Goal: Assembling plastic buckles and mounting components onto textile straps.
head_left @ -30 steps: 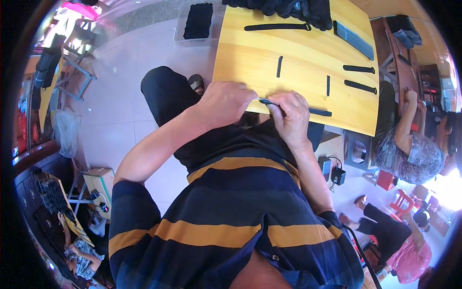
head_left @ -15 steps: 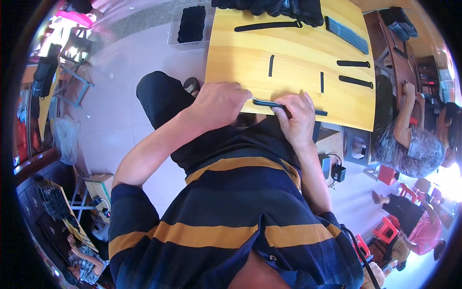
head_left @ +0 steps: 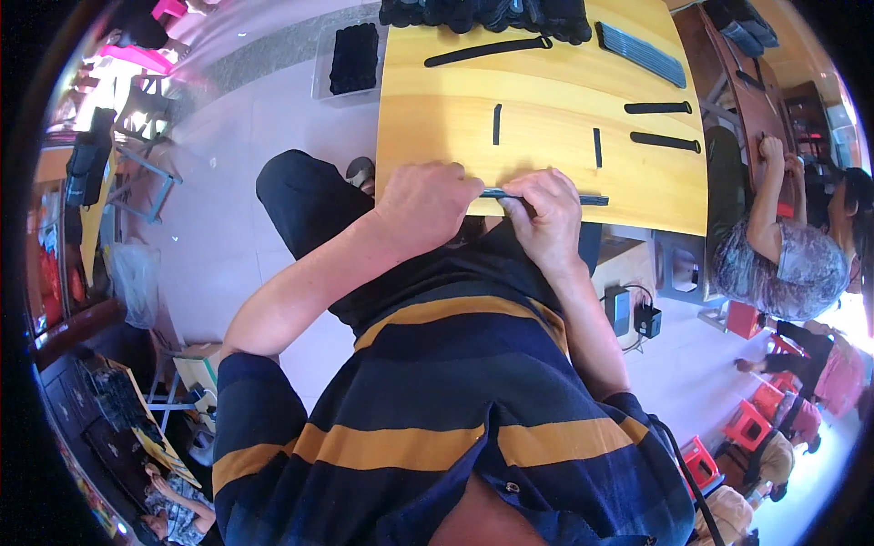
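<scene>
At the near edge of the yellow wooden table, my right hand [head_left: 544,214] is closed round a narrow black strap bundle [head_left: 594,200], thumb below and fingers above. The bundle lies nearly level and its right end sticks out past my fingers. My left hand [head_left: 426,202] is closed at the bundle's left end, its fingertips pressed together there and hiding the tip. Beyond my hands lie two short black strips, a left one [head_left: 497,125] and a right one [head_left: 597,147], both pointing away from me.
On the table [head_left: 437,118] are a long black strap [head_left: 487,52], two looped straps [head_left: 657,108] at right, a stack of grey-black strips [head_left: 642,55] and a black heap [head_left: 487,14]. A clear bin [head_left: 320,73] stands left. Another person [head_left: 783,264] works at right.
My left fingertips have come to the bundle's left end, where a small gap showed before. The bundle has turned more level. The whole view has shifted slightly.
</scene>
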The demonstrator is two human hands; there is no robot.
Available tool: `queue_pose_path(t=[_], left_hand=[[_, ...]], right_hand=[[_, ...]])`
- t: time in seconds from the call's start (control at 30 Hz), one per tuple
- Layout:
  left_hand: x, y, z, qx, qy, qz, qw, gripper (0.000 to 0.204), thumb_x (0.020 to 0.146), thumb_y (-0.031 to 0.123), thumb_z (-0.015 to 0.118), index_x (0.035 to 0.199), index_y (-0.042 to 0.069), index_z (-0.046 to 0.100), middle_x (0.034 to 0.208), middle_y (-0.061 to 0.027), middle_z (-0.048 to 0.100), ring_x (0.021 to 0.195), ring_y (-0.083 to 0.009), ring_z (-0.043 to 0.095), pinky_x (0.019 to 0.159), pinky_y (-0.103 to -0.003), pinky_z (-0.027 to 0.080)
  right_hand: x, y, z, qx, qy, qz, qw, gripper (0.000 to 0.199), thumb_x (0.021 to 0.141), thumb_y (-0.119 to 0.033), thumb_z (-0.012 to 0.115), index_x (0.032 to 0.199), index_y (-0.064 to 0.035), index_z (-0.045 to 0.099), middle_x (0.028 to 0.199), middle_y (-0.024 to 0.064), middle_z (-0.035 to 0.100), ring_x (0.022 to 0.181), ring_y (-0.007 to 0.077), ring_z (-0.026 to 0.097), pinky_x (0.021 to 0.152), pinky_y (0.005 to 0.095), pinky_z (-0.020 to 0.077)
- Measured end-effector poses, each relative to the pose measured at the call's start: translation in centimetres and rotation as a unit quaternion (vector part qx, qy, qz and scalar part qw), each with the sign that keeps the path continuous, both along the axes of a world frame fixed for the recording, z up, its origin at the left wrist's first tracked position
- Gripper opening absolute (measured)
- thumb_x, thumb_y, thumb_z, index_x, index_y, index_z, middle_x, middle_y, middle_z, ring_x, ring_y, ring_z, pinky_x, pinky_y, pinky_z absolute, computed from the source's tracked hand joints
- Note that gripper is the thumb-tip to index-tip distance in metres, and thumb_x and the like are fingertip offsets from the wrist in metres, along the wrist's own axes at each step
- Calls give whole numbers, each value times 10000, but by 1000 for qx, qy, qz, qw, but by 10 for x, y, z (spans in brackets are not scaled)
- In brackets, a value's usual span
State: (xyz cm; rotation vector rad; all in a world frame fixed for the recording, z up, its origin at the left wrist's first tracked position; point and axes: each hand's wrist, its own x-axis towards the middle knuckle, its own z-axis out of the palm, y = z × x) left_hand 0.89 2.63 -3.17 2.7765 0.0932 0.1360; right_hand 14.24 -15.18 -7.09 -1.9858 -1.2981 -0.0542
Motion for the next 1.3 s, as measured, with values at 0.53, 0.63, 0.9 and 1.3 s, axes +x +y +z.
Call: queue_pose_path(t=[0.53,0.63,0.9,1.3], left_hand=[[3,0,3,-13,40,5,999,133,906,141,599,948,81,709,870,-129,697,866,-336,722,740,-479,573],[4,-1,5,-5,49,5,999,141,910,146,602,962,83,717,869,-127,699,865,-330,725,744,-468,578],[3,0,6,6,53,3,999,147,911,158,617,974,86,729,864,-120,703,865,-317,729,751,-448,587],[6,-3,13,21,84,-3,996,133,899,138,629,958,71,727,883,-134,707,883,-329,733,752,-466,589]], right_hand=[[1,0,-2,1,0,-5,1000,181,774,-76,836,918,-94,727,893,39,721,914,262,705,989,463,508],[1,0,-3,3,2,-3,1000,182,776,-77,836,920,-94,727,890,37,719,910,260,704,985,458,509],[0,1,-1,4,-5,-5,1000,175,777,-64,829,914,-90,723,879,41,714,889,259,701,965,445,513],[1,2,-3,12,-9,-1,1000,167,773,-66,828,902,-85,724,853,45,705,861,259,696,926,429,516]])
